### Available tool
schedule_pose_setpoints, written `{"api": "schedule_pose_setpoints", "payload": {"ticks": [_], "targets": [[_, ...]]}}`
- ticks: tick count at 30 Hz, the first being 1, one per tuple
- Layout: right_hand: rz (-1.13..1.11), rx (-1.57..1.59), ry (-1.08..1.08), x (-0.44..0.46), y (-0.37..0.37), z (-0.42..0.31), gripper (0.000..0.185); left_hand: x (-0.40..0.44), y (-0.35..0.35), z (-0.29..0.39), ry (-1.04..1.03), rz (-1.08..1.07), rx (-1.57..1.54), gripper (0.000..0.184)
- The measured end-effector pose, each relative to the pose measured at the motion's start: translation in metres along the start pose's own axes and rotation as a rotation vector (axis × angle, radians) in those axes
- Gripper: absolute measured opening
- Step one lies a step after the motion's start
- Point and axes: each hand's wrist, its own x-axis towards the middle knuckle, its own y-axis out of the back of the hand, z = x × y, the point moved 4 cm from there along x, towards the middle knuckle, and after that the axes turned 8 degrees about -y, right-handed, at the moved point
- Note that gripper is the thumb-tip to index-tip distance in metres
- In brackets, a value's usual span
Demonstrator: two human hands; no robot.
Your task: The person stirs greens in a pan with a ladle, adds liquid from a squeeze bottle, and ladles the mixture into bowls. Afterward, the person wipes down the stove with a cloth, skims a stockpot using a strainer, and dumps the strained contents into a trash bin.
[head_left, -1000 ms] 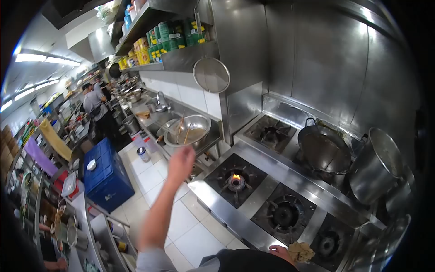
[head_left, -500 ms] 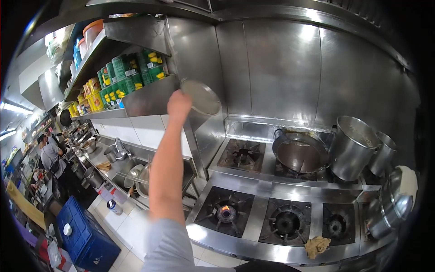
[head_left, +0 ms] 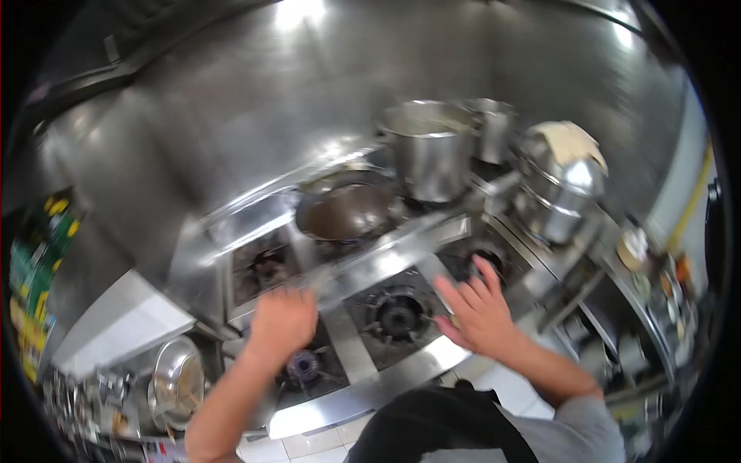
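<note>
My left hand is closed in a fist above the near left burners. Motion blur hides what, if anything, is in it; the round mesh strainer cannot be made out. My right hand is open, its fingers spread, over the front of the stove at the right. Between the hands lies a black burner. Behind them a dark wok with brown contents sits on the back row. The left front burner is partly behind my left wrist.
Tall steel pots stand at the back. Stacked steel vessels with a pale cloth on top are at the right. A steel bowl lies at lower left, and green cans line the far left.
The view has swung right. My left hand has come down from beside the hanging strainer to over the stove. My right hand, out of view half a second ago, has come up with its fingers spread.
</note>
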Motion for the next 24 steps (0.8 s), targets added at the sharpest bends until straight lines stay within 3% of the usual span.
{"api": "schedule_pose_setpoints", "payload": {"ticks": [2,4,5,7,9,13,15,17,18,19,22,24], "targets": [[-0.074,-0.079,0.014,-0.009,-0.002,0.018,0.048,-0.008,-0.020,0.056,-0.122,-0.084,-0.099,0.013],[-0.465,0.018,0.102,-0.033,-0.035,0.037,0.049,-0.013,-0.022,0.085,-0.192,-0.024,-0.137,0.012],[-0.468,0.002,0.102,-0.041,-0.031,0.041,0.049,-0.010,-0.023,0.092,-0.192,-0.017,-0.169,0.012],[-0.707,0.227,-0.142,-0.053,-0.022,0.052,0.023,0.001,-0.023,0.096,-0.190,0.004,-0.149,0.013],[-0.746,0.131,-0.148,-0.045,-0.007,0.070,0.020,0.017,-0.021,0.102,-0.191,0.008,-0.134,0.015],[-0.577,-0.089,-0.068,0.005,0.053,0.148,0.017,0.078,0.008,0.101,0.022,0.083,-0.122,0.021],[-0.371,-0.088,-0.118,0.039,0.088,0.202,0.012,0.107,0.040,0.095,0.224,0.422,-0.196,0.040],[-0.159,-0.072,-0.190,0.083,0.116,0.262,0.010,0.114,0.031,0.104,0.389,0.563,-0.305,0.048],[0.000,-0.181,-0.046,0.112,0.123,0.295,0.007,0.112,0.023,0.111,0.532,0.698,-0.414,0.057],[0.165,-0.282,0.098,0.145,0.127,0.328,0.005,0.116,0.003,0.120,0.713,0.638,-0.574,0.056],[0.288,-0.523,0.236,0.247,0.114,0.414,0.002,0.115,-0.097,0.177,1.188,0.457,-1.062,0.049],[0.294,-0.604,0.345,0.311,0.081,0.458,0.001,0.104,-0.160,0.238,1.224,0.211,-0.984,0.039]]}}
